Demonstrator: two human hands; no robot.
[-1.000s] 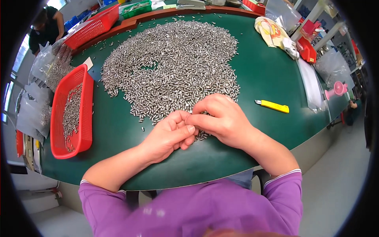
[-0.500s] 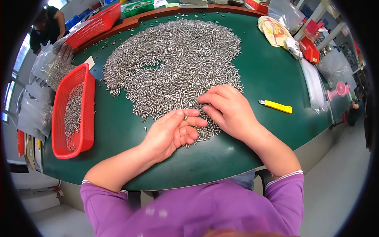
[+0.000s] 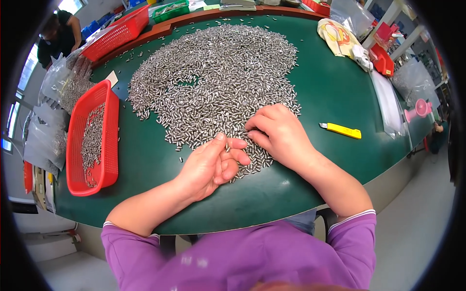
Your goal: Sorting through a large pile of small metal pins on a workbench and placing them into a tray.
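Note:
A wide heap of small shiny metal cylinders [image 3: 218, 72] covers the middle of the green table. At its near edge my left hand [image 3: 209, 165] is turned partly palm up, thumb and index finger pinching a small metal cylinder [image 3: 227, 148]. My right hand [image 3: 279, 131] rests palm down over the near right part of the heap. Its fingertips are bent together among the cylinders, and what lies between them is hidden. The two hands are close but apart.
A red plastic basket [image 3: 111, 160] with similar cylinders stands at left, beside filled clear bags [image 3: 46, 136]. A yellow utility knife [image 3: 343, 130] lies to the right. A cloth bag [image 3: 335, 36] and red bins [image 3: 382, 60] sit far right. Another person [image 3: 60, 34] is at far left.
My left hand's fingers have curled in a little more around the pinch. My right hand stays at the heap with only a slight shift. The whole view has shifted slightly.

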